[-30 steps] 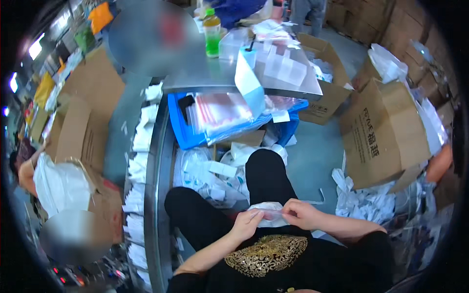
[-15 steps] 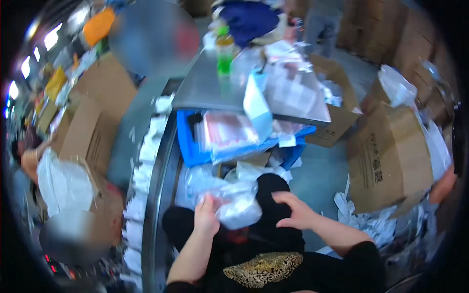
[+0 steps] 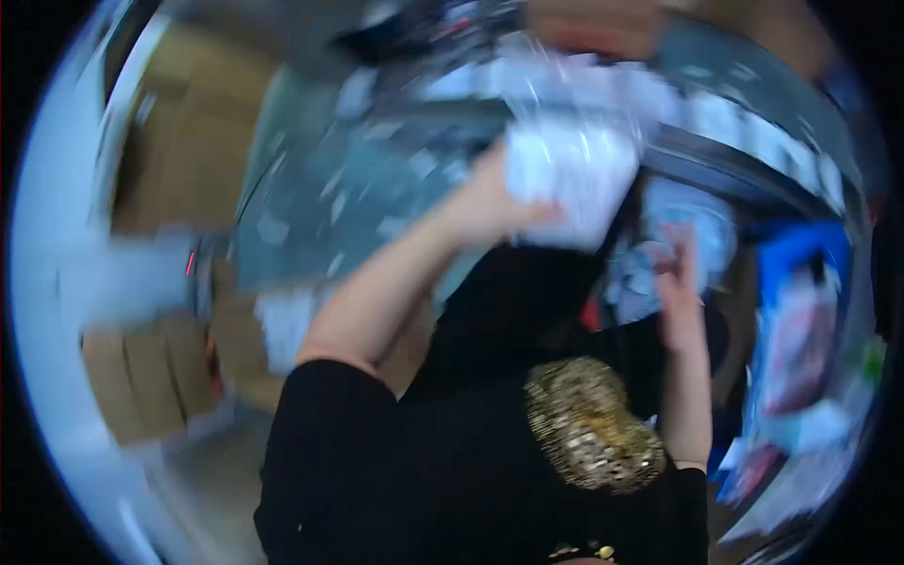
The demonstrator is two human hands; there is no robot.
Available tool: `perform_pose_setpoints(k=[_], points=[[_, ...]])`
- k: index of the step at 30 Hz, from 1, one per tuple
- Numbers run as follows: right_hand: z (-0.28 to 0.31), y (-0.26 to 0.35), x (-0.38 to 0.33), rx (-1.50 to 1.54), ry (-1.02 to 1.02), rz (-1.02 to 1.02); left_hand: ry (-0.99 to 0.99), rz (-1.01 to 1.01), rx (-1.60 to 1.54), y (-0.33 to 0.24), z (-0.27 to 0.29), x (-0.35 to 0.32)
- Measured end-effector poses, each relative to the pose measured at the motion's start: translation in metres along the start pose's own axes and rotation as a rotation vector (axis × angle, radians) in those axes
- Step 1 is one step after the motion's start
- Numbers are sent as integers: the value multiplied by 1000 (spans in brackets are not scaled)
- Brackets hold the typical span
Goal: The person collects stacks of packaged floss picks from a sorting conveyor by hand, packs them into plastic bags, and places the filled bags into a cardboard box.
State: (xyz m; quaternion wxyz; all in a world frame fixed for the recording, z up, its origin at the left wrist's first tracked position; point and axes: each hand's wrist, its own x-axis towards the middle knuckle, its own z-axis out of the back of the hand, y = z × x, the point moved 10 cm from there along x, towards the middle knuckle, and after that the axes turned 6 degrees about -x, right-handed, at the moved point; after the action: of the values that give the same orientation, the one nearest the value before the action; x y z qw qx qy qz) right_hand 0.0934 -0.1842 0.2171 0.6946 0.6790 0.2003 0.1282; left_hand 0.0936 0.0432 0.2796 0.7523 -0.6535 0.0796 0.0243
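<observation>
My left hand [image 3: 504, 202] reaches out with its fingers closed on a clear plastic bag with white contents [image 3: 574, 174]. Blur hides what is inside the bag. My right hand [image 3: 680, 282] is held over my lap, apart from that bag, its fingers stretched out and blurred with nothing visible in them. Right behind it, close to the fingers, lies crumpled clear plastic [image 3: 702, 226].
To the right is a blue bin [image 3: 765, 273] with pinkish flat packets [image 3: 800, 339]. A dark metal rail [image 3: 716, 169] runs beyond my hands, lined with white slips [image 3: 767, 141]. Cardboard boxes [image 3: 151, 377] stand left; scraps litter the grey-green floor [image 3: 311, 207].
My view has swung left, so the blue bin now shows at the right edge. The left hand has carried the bag up and away from my lap; the right hand stays free.
</observation>
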Motion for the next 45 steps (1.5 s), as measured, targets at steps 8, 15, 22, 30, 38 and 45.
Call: perform_pose_setpoints(k=[8,15,22,30,38,45], points=[[83,-198,-38,-1268,266,-386,-1012,605,387,63,303,-417],[67,-180,-40,-1062,192,-466,-531,1370,262,276,217,-509],[85,-156,-65,-872,-4,-550,-968,1406,-140,389,167,-502],[81,-136,-100,-899,-71,-627,-562,1487,33,531,138,-478],[102,-98,-79,-1212,-45,-513,-692,1136,279,534,205,-428],[58,-118,-78,-1178,-103,-670,-911,640,156,366,275,-303]])
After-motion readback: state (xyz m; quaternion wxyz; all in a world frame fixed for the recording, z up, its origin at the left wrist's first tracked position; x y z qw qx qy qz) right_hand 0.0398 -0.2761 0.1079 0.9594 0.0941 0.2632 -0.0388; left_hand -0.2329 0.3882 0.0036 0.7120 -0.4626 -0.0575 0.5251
